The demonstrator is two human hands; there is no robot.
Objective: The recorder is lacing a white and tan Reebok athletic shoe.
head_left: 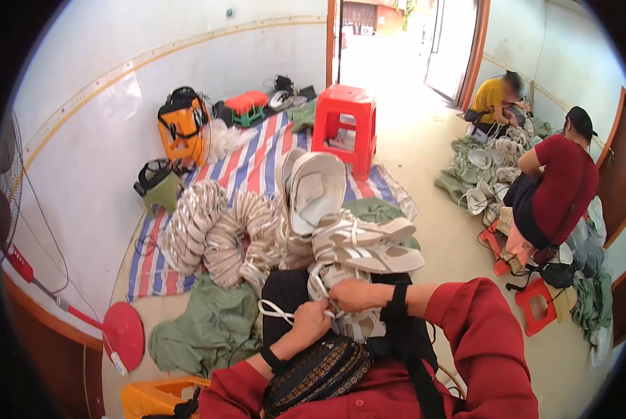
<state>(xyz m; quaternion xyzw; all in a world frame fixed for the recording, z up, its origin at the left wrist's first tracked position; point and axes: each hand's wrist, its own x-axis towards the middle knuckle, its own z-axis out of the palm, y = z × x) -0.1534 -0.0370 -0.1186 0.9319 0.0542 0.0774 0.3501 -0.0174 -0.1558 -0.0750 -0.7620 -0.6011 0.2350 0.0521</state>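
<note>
Apparently lace-tying's in hand: L hand & R hand both have fingers pinched on white lace, by shoe stack at the lap. Next move prob. calls for steady pull w/o slipping.

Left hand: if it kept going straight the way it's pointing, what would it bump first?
Apart from the white lace it holds, the left hand would probably meet the right hand first; they look so close that any gap is hard to judge.
</note>
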